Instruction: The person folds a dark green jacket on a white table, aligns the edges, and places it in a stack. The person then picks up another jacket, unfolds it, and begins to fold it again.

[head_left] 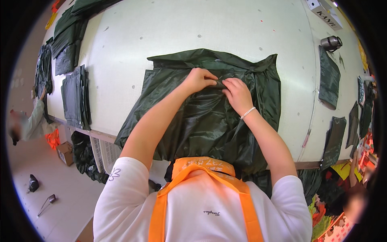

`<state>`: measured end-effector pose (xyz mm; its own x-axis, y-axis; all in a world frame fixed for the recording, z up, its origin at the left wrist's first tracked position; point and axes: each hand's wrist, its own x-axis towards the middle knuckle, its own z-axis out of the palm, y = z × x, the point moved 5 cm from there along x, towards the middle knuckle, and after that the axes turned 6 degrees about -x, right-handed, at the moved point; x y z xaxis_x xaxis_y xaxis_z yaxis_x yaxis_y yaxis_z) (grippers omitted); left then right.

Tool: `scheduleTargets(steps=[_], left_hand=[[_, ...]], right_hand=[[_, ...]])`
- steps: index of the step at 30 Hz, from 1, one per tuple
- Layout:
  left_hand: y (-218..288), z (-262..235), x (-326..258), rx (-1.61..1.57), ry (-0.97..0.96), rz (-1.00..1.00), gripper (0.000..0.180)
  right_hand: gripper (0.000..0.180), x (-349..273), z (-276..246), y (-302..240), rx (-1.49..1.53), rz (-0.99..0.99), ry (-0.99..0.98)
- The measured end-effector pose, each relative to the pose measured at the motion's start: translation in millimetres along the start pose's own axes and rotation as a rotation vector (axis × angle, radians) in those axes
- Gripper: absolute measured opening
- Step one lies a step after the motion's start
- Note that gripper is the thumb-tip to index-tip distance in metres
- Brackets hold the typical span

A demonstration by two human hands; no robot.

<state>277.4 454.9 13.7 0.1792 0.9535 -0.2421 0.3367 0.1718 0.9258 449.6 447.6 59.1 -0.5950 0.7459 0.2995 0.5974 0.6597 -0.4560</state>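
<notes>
From my remote station I find both hands at work on one garment, dark green and glossy. It lies directly under them, spread and creased, on a pale table. Its far edge is just beyond the fingertips; the rest runs back beneath the forearms to the orange apron.

The left hand is nearly closed, thumb and fingers together on a bit of the cloth. The right hand, just beside it and apart from it, is half curled, its fingertips at the same cloth; I cannot tell whether it grips. A beaded bracelet circles the right wrist.

Well left of the hands I record a folded stack of dark green pieces. Well right lies a folded piece, with a metal flask just beyond it and a white box farther off. I note a co-worker far left.
</notes>
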Motion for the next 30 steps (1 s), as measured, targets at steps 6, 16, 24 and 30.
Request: scheduleTargets(steps=[6,16,24,30], left_hand=[[48.5,25.7,-30.8,0.667,0.321,0.53,0.022],[23.8,-21.9,37.7,0.255,0.127,0.092,0.028],[41.5,-26.4,84.9,0.985,0.257,0.306,0.026],[35.5,-45.4,81.6,1.324,0.109,0.384,0.029]], right_hand=[[0.011,33.4,32.7,48.5,0.143,0.434,-0.345],[0.027,24.7,17.4,5.0,-0.239,0.014,-0.003],[0.011,35.5,26.8,15.7,-0.253,0.003,-0.023],[0.006,41.0,29.1,22.6,-0.28,-0.008,-0.03]])
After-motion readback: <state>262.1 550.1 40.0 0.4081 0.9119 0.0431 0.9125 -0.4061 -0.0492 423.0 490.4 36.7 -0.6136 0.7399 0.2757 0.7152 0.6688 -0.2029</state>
